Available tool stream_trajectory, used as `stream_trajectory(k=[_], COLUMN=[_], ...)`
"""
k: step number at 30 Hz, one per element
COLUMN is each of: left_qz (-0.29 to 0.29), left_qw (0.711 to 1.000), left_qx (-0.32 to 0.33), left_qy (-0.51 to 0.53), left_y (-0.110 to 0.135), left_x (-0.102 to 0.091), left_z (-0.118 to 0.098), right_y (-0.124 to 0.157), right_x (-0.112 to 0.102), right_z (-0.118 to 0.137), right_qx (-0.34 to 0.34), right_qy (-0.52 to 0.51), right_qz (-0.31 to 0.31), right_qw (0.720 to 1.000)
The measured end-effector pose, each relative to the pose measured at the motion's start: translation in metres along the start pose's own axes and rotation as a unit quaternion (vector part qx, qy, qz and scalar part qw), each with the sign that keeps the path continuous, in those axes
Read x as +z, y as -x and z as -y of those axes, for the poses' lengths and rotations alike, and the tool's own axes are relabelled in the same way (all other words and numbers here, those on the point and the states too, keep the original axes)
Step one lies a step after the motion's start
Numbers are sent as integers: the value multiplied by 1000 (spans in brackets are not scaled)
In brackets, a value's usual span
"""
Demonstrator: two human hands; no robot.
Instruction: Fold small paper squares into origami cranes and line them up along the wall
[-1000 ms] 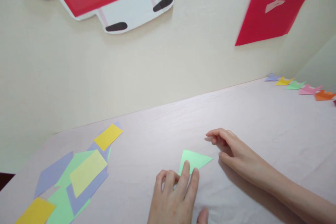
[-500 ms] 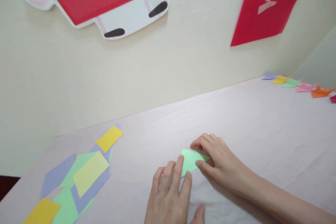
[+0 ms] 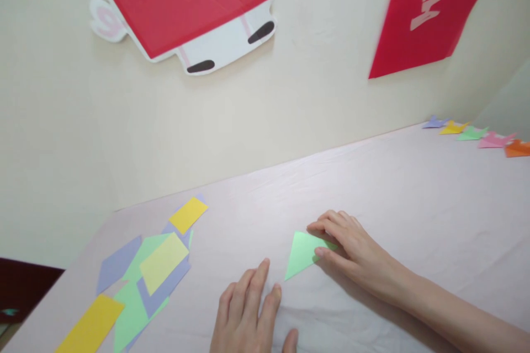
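Observation:
A light green paper folded into a triangle lies on the pale pink table cover. My right hand rests on the triangle's right corner, fingers curled and thumb pressed onto the paper. Flat on the cover just left of the triangle lies my left hand, fingers stretched out and not touching the paper.
A scattered heap of yellow, green and lilac paper sheets lies at the left. A row of several small folded paper pieces runs along the far right edge. Red and white decorations hang on the wall behind the table.
My left hand has slid back off the green triangle and to the left. My right hand came onto the triangle's right corner and stays there.

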State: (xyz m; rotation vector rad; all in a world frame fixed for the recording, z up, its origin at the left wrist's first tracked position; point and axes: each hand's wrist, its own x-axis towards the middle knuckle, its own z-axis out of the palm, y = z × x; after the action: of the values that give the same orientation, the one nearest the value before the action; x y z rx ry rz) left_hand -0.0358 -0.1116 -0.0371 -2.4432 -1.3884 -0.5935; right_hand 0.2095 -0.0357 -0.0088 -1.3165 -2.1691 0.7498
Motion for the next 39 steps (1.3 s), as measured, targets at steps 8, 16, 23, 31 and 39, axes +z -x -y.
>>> stream_trajectory(k=[8,16,23,31,39], left_qz=[61,85,23,-72,50], left_qw=[987,985,994,991,992], left_qx=[-17,69,100,80,54], left_qy=[148,136,49,80,104], left_y=[-23,-48,-48,-51,-46], left_x=[2,12,10,19,10], left_z=[-7,-13,-10,-11,-9], right_y=[2,3,-3,-2,3], right_x=[3,-2,-5,-8,-6], right_z=[0,-5,-15,-12,5], right_qx=[-48,-217,-198,-201,-234], right_qy=[-14,7,-81,45,97], right_qz=[1,-40,3,54,74], right_qw=[999,975,977,977,964])
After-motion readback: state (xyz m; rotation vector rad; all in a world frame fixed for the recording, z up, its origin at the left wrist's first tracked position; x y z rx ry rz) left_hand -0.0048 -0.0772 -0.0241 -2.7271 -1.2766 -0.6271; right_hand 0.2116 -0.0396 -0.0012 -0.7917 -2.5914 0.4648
